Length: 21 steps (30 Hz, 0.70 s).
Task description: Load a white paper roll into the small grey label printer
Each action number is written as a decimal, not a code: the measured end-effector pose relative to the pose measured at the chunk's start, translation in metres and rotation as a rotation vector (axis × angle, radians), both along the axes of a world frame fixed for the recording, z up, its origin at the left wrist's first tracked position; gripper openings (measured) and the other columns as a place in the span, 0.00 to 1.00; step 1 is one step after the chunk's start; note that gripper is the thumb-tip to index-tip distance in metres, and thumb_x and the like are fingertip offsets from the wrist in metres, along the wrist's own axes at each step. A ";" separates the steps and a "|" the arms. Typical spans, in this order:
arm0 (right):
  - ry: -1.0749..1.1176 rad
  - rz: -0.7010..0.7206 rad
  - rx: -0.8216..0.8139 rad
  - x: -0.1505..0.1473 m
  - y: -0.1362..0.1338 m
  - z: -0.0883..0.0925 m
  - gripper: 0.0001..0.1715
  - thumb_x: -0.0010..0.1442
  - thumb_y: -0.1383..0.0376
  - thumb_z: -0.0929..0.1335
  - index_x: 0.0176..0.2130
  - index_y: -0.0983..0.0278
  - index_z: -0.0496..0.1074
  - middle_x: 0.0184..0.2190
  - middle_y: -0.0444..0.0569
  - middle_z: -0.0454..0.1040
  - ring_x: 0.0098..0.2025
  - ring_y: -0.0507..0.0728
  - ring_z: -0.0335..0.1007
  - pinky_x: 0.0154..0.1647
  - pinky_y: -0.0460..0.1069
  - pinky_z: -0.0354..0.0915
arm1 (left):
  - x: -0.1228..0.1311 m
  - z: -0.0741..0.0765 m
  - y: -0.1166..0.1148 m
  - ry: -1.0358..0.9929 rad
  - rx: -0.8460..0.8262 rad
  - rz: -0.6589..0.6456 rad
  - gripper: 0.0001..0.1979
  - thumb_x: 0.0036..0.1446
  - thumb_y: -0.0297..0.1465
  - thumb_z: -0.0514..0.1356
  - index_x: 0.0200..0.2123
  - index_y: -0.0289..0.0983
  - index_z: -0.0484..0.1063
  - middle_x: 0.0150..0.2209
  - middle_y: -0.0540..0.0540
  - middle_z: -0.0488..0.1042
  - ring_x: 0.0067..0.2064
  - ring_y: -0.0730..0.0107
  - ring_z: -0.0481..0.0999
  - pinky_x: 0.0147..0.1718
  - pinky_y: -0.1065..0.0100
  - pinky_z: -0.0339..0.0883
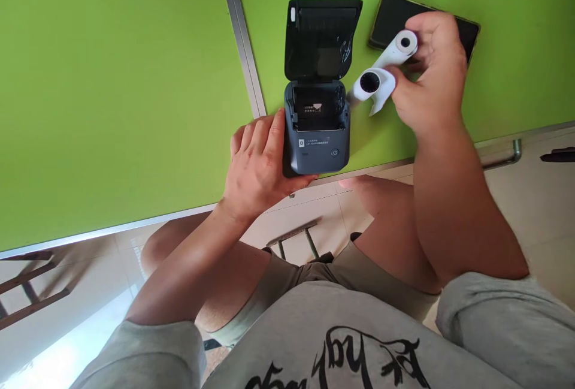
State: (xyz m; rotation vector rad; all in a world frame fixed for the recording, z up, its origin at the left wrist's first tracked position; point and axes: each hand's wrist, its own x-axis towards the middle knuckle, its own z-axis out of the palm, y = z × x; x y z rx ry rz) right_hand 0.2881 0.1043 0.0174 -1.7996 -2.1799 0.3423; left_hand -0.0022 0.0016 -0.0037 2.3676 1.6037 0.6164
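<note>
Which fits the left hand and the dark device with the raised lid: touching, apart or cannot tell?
Touching: the head view shows the left hand against the dark device, fingers along its left side and thumb at its near edge.

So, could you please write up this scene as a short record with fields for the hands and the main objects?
Left hand: against the left side and near edge of the dark device
Right hand: holding two white rolls, one with a loose flap; whether they are joined is unclear
Device lid: open, raised at the far side
Device compartment: uncovered, printed label inside
Phone: lying flat, partly hidden by the right hand
Surface: green table
</note>
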 end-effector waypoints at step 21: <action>0.457 0.038 0.272 -0.034 -0.031 -0.034 0.24 0.62 0.59 0.73 0.54 0.51 0.64 0.47 0.47 0.79 0.46 0.62 0.78 0.49 0.60 0.75 | 0.002 0.002 0.000 0.059 0.004 -0.002 0.59 0.54 0.68 0.60 0.71 0.25 0.60 0.61 0.25 0.74 0.61 0.37 0.73 0.60 0.47 0.63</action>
